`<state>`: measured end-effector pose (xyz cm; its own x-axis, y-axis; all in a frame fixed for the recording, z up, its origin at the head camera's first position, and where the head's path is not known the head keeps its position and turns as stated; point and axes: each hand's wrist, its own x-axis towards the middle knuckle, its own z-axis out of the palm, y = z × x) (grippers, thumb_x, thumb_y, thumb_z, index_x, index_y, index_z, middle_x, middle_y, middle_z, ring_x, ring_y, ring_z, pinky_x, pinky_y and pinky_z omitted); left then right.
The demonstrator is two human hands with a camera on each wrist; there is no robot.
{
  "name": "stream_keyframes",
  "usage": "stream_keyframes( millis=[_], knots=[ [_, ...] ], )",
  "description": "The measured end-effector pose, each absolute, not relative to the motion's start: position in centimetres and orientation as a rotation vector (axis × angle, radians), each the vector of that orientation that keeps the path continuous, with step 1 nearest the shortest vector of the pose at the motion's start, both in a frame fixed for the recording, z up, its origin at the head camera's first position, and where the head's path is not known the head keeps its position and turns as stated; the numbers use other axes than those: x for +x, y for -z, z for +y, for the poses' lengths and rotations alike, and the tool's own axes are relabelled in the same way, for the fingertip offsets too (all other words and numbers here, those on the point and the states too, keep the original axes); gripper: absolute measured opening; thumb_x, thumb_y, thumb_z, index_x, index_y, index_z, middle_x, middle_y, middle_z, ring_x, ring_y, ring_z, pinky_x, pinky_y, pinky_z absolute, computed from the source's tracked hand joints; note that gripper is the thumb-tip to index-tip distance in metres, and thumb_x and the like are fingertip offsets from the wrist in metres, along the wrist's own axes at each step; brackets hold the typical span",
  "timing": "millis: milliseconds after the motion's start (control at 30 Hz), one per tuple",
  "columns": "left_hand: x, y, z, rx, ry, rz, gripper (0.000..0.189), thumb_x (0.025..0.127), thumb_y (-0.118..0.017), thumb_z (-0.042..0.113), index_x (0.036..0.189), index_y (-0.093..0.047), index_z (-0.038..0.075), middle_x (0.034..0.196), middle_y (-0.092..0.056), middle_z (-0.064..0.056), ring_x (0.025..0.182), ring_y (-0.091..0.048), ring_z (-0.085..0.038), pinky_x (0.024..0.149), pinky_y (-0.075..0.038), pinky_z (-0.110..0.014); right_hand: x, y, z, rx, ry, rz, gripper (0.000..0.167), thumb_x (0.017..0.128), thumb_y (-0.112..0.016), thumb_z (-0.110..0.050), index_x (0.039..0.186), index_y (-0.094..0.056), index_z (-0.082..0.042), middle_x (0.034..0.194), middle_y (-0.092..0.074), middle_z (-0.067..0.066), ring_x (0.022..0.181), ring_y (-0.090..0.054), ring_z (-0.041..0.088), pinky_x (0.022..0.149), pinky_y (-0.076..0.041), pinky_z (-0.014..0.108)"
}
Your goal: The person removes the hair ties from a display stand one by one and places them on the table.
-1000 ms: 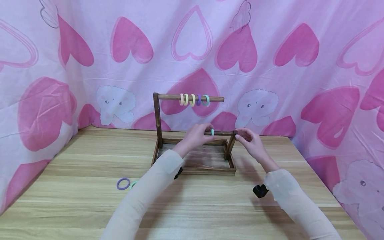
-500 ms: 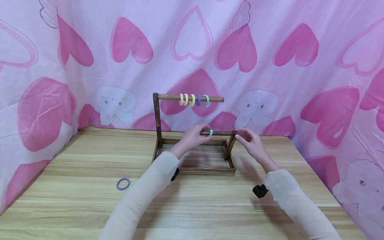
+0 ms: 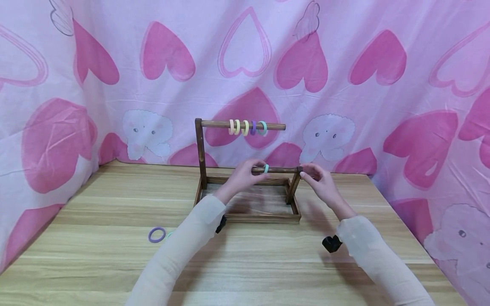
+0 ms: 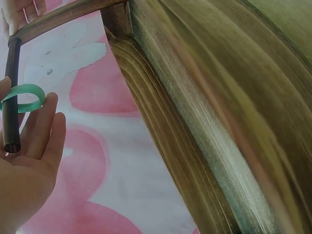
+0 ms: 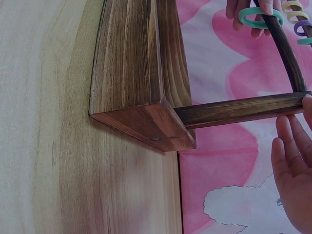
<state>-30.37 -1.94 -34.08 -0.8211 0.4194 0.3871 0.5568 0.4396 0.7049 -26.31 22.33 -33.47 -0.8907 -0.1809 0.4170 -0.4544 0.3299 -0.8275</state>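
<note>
A mint-green ring (image 3: pixel 266 169) encircles the lower bar (image 3: pixel 285 170) of a dark wooden two-bar rack, close to that bar's free end. My left hand (image 3: pixel 243 175) pinches the ring between thumb and fingertips, as the left wrist view also shows. At the bar's other end, my right hand (image 3: pixel 322 182) holds the top of the short post (image 3: pixel 293 187), thumb on one side and fingers on the other. Several rings hang from the upper bar (image 3: pixel 216 123): pale pink, pale yellow, a purple ring (image 3: pixel 253 127) and a teal ring (image 3: pixel 264 128).
The rack's shallow tray base (image 3: pixel 264 219) stands on the wood-grain table (image 3: pixel 275 263). Left of it lie a purple ring (image 3: pixel 149 236) and a green ring (image 3: pixel 169 235), partly hidden by my left sleeve. A pink heart-print curtain (image 3: pixel 245 97) hangs behind.
My left hand has slid the mint-green ring a little leftward along the lower bar, toward its free end. The right hand has stayed on the post.
</note>
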Motion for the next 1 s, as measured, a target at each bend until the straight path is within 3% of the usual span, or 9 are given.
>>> stream_keyframes(
  millis=[1000],
  knots=[
    [-29.8,34.4,-4.0,-0.878,1.392,-2.495,0.03,0.081,-0.065,0.022,0.107,-0.059,0.007,0.1,-0.059,0.0,0.085,-0.056,-0.013,0.069,-0.047,-0.023,-26.3,33.4,22.3,0.579,-1.576,-2.343,0.027,0.087,-0.052,-0.001,0.111,-0.051,0.011,0.099,-0.055,0.026,0.084,-0.054,0.01,0.071,-0.043,0.015]
  ],
)
